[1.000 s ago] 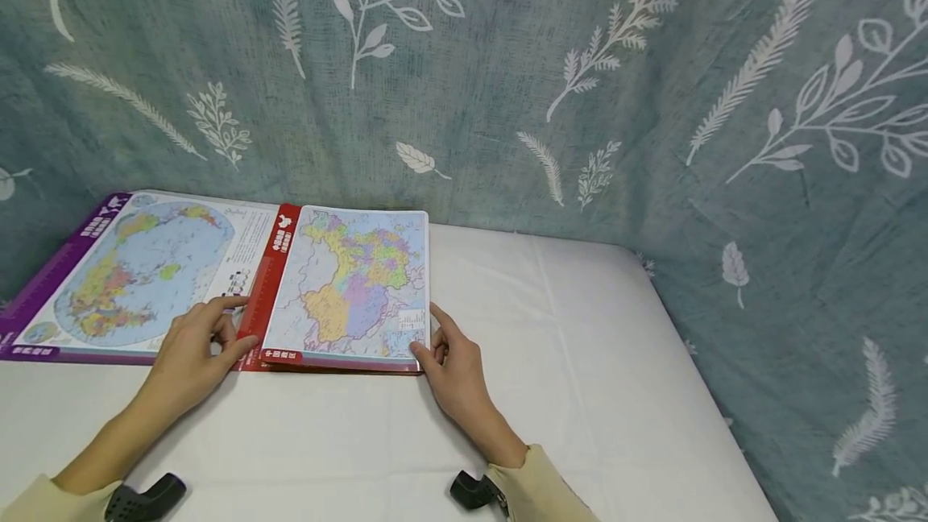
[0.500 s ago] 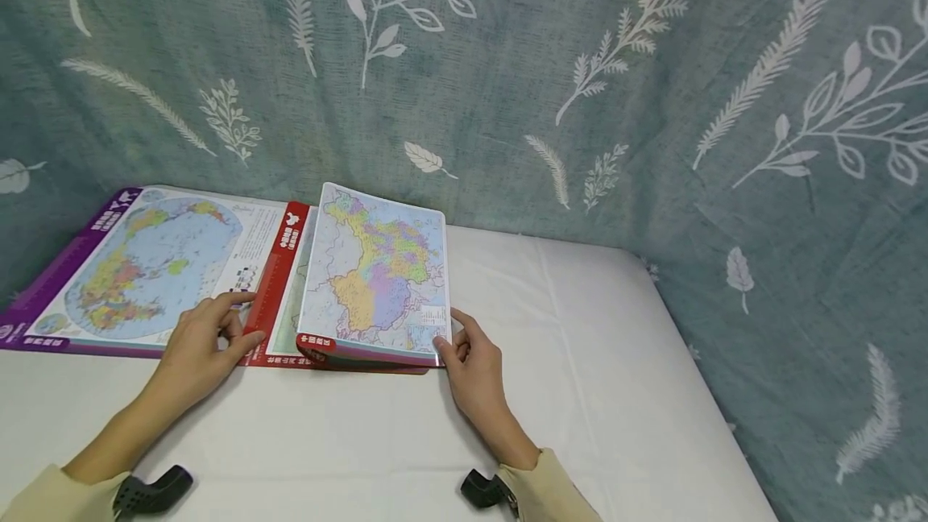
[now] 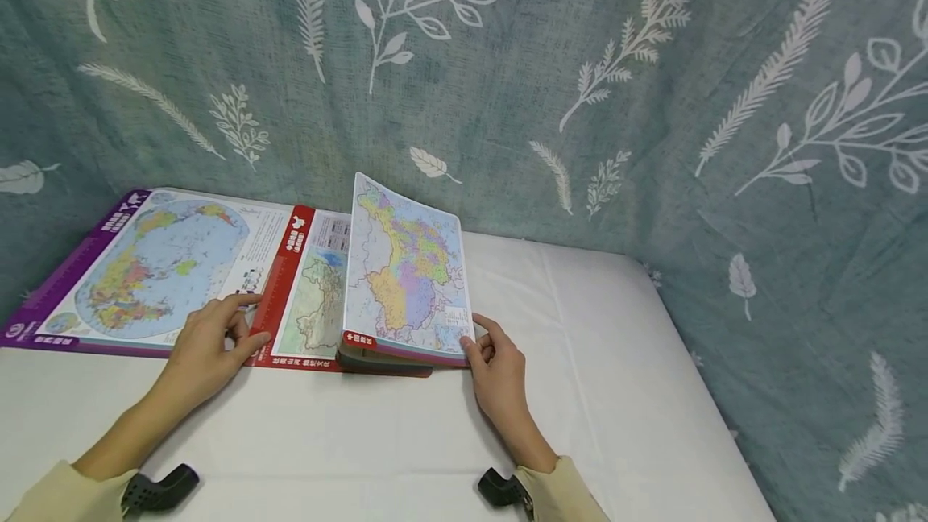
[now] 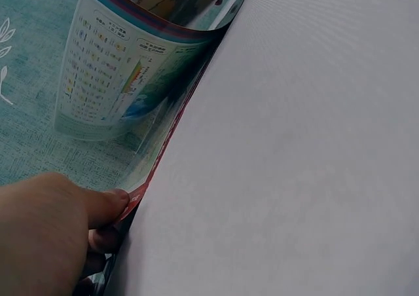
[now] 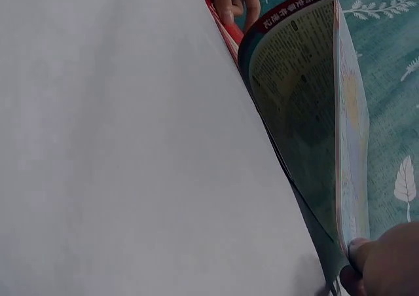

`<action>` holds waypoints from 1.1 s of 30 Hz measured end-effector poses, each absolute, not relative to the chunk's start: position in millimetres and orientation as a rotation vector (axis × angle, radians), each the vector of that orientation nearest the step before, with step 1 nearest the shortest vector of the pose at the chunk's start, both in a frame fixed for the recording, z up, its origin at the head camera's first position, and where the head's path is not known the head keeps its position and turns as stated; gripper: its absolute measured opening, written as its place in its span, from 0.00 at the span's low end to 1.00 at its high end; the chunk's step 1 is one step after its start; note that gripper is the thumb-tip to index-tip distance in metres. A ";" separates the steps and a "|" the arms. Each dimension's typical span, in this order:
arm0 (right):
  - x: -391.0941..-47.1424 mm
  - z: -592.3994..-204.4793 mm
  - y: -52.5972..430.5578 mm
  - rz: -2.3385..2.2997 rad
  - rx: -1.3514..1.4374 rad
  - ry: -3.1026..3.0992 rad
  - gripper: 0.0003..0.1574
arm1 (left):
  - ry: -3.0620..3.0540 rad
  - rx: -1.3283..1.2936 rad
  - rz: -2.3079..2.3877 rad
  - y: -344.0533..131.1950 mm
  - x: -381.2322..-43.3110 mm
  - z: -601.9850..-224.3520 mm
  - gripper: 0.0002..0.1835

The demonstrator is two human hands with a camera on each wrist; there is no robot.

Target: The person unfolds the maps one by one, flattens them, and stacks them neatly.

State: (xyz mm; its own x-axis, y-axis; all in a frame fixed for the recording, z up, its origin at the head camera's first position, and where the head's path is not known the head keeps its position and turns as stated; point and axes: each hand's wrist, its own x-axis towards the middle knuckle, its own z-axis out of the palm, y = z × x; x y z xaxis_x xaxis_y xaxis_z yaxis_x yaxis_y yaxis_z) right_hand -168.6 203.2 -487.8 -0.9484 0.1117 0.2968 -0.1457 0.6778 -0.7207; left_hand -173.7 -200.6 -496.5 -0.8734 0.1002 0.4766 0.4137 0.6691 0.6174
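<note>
A red-bordered map of China lies open, with a world map in a purple border on its left. My right hand pinches the lower right corner of the upper map panel between thumb and fingers. That panel is raised and curved, its left edge standing up and its printed underside showing in the right wrist view. Below it a greenish relief map shows. My left hand rests at the red strip, thumb and index finger spread, thumb tip right at its near edge in the left wrist view.
A white cloth-covered table spreads under the maps. Behind and to the right hangs a teal curtain with white leaf prints, close to the maps' far edge. Black devices are worn at both wrists.
My right hand has moved right, carrying the upper map panel with it. Its left edge has lifted and the relief map beneath has come into view. My left hand stays by the red strip.
</note>
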 end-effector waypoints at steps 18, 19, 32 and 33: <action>-174.1 -487.5 234.0 1.091 -0.068 -2.566 0.22 | -2.515 -0.363 -1.085 -202.5 -173.8 -495.6 0.30; -174.2 -487.8 236.4 1.085 -0.075 -2.565 0.22 | -2.519 -0.358 -1.084 -202.3 -173.9 -495.5 0.30; -174.3 -490.5 257.6 1.116 -0.075 -2.454 0.18 | -2.525 -0.356 -1.082 -202.7 -174.4 -496.2 0.30; -174.4 -491.1 259.2 1.115 -0.077 -2.453 0.18 | -2.527 -0.355 -1.081 -202.6 -174.3 -496.1 0.30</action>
